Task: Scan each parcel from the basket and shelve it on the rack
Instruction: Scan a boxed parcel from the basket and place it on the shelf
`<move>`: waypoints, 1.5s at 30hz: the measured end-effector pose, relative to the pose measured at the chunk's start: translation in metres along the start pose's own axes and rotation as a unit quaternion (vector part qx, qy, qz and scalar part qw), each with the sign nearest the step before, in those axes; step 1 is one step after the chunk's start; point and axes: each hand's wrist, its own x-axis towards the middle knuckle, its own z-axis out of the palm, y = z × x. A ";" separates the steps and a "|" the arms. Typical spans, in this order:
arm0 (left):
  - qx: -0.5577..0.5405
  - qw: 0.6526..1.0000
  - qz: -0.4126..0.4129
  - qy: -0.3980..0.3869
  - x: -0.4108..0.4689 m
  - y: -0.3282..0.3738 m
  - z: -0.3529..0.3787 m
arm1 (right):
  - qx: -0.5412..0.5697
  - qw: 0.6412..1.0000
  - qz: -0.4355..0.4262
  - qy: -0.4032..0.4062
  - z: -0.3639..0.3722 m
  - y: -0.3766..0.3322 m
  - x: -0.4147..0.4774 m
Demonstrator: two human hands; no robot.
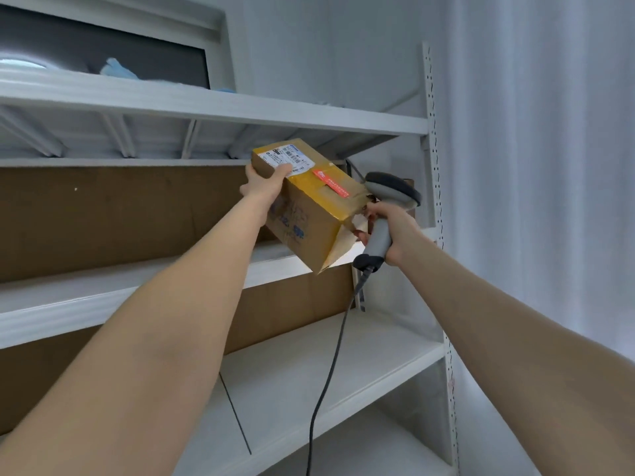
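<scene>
Currently, one cardboard parcel (309, 207), brown, taped in yellow-tan, is held aloft and tilted. It sits before the opening between the top shelf (275, 113) and the middle shelf (103, 297) of the white metal rack (429, 97), toward their right ends. Its near lower corner is torn, with a flap hanging loose. Whether that corner touches the middle shelf's front edge cannot be told.

- Shipping label (292, 159): white, on the parcel's upper face at the far end.
- Red sticker (331, 183): on the same face, nearer the torn corner.
- Left hand (264, 182): grips the parcel's far upper end, thumb laid over the label's edge, fingers hidden behind the box.
- Right hand (388, 228): fingers wrapped round the handle of a grey barcode scanner (391, 194). Its head is just beside the parcel's right end, and the fingers are close against the torn flap.
- Cable (330, 372): dark, hanging from the scanner's base past the lower shelf (343, 365).
- Brown backing board (103, 218): behind the middle and lower shelves.
- Pale blue object (117, 70): on the top shelf, at its left; too blurred to identify.
- White curtain (549, 166): to the right of the rack.
</scene>
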 end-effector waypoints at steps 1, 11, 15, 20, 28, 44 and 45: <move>0.000 1.000 -0.008 0.011 0.011 -0.002 -0.004 | -0.003 1.000 -0.001 -0.003 0.010 0.000 0.010; 0.044 0.998 -0.018 -0.029 0.081 -0.042 0.006 | -0.059 0.996 0.033 -0.066 0.101 0.026 0.083; 0.153 0.985 0.062 -0.046 0.099 -0.064 0.003 | -0.066 0.996 0.023 -0.048 0.111 0.034 0.104; 0.249 0.962 0.107 -0.030 0.123 -0.087 0.007 | -0.069 0.997 -0.018 0.028 0.100 0.043 0.133; 0.353 0.931 0.088 0.036 0.149 -0.102 0.028 | -0.109 0.990 -0.023 0.091 0.051 0.040 0.181; 0.649 0.614 0.439 -0.094 0.142 -0.101 0.166 | -0.073 0.996 0.023 0.038 -0.001 0.035 0.238; 0.658 0.612 0.430 -0.091 0.145 -0.104 0.166 | -0.075 0.996 0.024 0.034 -0.001 0.037 0.241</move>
